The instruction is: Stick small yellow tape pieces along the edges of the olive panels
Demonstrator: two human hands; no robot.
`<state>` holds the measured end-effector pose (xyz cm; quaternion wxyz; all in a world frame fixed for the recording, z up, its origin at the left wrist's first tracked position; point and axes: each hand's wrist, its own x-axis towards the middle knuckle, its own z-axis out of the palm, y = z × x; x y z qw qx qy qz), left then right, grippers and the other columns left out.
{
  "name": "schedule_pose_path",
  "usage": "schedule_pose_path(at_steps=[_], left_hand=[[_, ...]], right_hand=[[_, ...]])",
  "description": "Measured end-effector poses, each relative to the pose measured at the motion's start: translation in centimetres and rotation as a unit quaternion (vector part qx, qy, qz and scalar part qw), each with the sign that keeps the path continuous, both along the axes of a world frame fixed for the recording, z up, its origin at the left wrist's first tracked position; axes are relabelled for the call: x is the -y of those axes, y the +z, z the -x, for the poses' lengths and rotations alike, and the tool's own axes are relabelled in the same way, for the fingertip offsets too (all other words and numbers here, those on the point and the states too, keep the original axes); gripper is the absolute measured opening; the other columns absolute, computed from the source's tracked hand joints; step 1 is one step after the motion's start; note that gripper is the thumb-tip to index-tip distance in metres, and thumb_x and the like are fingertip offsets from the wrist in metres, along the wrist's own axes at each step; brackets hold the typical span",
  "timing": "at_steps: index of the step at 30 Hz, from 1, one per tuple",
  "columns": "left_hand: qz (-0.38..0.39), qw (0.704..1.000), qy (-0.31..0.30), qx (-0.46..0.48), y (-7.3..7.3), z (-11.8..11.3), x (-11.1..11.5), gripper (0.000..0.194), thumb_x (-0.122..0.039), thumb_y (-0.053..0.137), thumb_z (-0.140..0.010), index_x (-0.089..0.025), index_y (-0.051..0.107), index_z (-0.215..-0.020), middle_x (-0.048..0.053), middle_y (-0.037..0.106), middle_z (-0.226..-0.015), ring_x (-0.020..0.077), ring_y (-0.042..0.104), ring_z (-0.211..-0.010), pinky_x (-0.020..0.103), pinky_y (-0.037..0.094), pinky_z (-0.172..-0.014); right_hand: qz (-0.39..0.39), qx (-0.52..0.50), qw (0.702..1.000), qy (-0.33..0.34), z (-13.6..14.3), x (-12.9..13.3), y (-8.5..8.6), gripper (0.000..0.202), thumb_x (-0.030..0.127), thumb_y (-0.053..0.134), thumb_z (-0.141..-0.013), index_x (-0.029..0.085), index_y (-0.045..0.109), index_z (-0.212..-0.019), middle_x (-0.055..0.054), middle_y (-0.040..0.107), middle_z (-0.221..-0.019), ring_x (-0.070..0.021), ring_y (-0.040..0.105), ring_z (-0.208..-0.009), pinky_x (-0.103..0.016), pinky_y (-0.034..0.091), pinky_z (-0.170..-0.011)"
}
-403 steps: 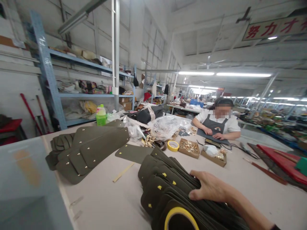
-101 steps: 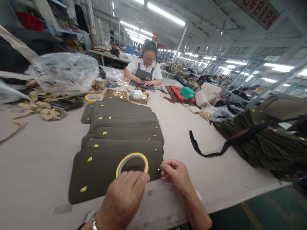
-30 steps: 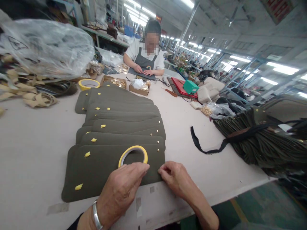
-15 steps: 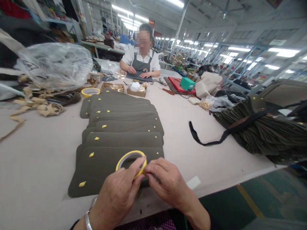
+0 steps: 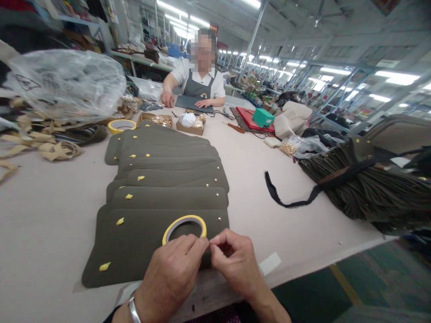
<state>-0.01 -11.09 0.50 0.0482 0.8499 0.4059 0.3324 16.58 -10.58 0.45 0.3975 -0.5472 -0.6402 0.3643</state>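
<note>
My left hand is closed on the near side of a roll of yellow tape, which is held over the front olive-green panel. Close by on the right, my right hand pinches at the roll's edge with thumb and forefinger; whatever lies between those fingertips is too small to make out. Several such panels overlap in a row going away from me. They bear small yellow tape pieces near their left ends and small metal studs near their right ends.
A second yellow tape roll and boxes of brass-coloured parts lie beyond the panels. Plastic-wrapped goods and tan strips are at left. A black strap and stacked dark pieces occupy the right. A co-worker sits opposite.
My hands have drawn slightly apart at the tape's edge, and my left fingers have curled over the roll. The co-worker's one hand has moved out toward the left of the view.
</note>
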Motion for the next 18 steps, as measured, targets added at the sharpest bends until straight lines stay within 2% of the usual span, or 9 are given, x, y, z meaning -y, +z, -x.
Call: schedule_pose_path(at_steps=[2, 3, 5, 9, 11, 14, 18], left_hand=[[-0.016, 1.000, -0.001, 0.011, -0.3, -0.3, -0.3, 0.022, -0.015, 0.040, -0.094, -0.020, 0.058, -0.083, 0.000, 0.057, -0.067, 0.0144, 0.055, -0.061, 0.027, 0.043, -0.059], [-0.017, 1.000, 0.003, 0.008, -0.5, -0.5, -0.4, 0.021, -0.014, 0.040, -0.094, -0.019, 0.058, -0.084, 0.000, 0.057, -0.068, 0.0148, 0.054, -0.062, 0.027, 0.044, -0.060], [-0.005, 0.999, 0.019, -0.028, -1.1, -0.6, -0.7, 0.019, -0.012, 0.042, -0.093, -0.019, 0.058, -0.087, 0.001, 0.058, -0.072, 0.0169, 0.055, -0.066, 0.029, 0.045, -0.062], [0.054, 0.989, 0.027, -0.138, -2.3, -0.7, -1.2, 0.014, -0.008, 0.050, -0.087, -0.019, 0.059, -0.089, 0.004, 0.062, -0.085, 0.0221, 0.056, -0.076, 0.034, 0.048, -0.064], [0.079, 0.983, 0.021, -0.161, -2.6, -0.8, -1.3, 0.013, -0.009, 0.054, -0.086, -0.020, 0.059, -0.091, 0.003, 0.062, -0.088, 0.0230, 0.055, -0.078, 0.036, 0.049, -0.065], [0.096, 0.982, 0.015, -0.160, -2.7, -0.8, -1.4, 0.012, -0.010, 0.055, -0.085, -0.021, 0.058, -0.092, 0.003, 0.061, -0.088, 0.0227, 0.054, -0.078, 0.036, 0.050, -0.066], [0.103, 0.985, 0.014, -0.139, -2.7, -0.8, -1.4, 0.014, -0.008, 0.056, -0.085, -0.021, 0.057, -0.091, 0.002, 0.061, -0.087, 0.0222, 0.054, -0.078, 0.036, 0.048, -0.065]], right_hand=[[0.133, -0.095, 0.986, -0.036, -0.7, -1.0, -0.5, 0.013, 0.027, 0.062, -0.075, 0.016, 0.061, -0.067, 0.002, 0.060, -0.050, -0.0117, 0.057, -0.041, -0.020, 0.044, -0.041], [0.172, -0.122, 0.976, -0.048, -1.2, -1.6, -0.7, 0.016, 0.030, 0.064, -0.074, 0.015, 0.061, -0.068, 0.002, 0.060, -0.049, -0.0120, 0.058, -0.040, -0.020, 0.045, -0.040], [0.194, -0.120, 0.972, -0.063, -2.4, -2.9, -1.1, 0.022, 0.036, 0.067, -0.072, 0.014, 0.064, -0.072, 0.000, 0.063, -0.052, -0.0121, 0.059, -0.043, -0.021, 0.048, -0.043], [0.176, -0.038, 0.983, -0.043, -4.0, -4.7, -1.4, 0.025, 0.037, 0.065, -0.078, 0.012, 0.070, -0.079, -0.002, 0.065, -0.060, -0.0116, 0.061, -0.051, -0.021, 0.051, -0.050], [0.172, 0.000, 0.985, -0.026, -4.0, -5.2, -1.3, 0.024, 0.035, 0.062, -0.081, 0.013, 0.070, -0.079, -0.001, 0.064, -0.060, -0.0115, 0.060, -0.051, -0.021, 0.049, -0.049], [0.151, 0.066, 0.986, -0.009, -3.7, -5.5, -1.2, 0.019, 0.029, 0.058, -0.083, 0.015, 0.070, -0.078, 0.000, 0.062, -0.058, -0.0110, 0.058, -0.048, -0.020, 0.046, -0.047], [0.070, 0.167, 0.983, 0.016, -3.2, -5.7, -0.9, 0.015, 0.019, 0.056, -0.082, 0.018, 0.069, -0.073, 0.001, 0.064, -0.060, -0.0108, 0.057, -0.050, -0.020, 0.043, -0.050]])
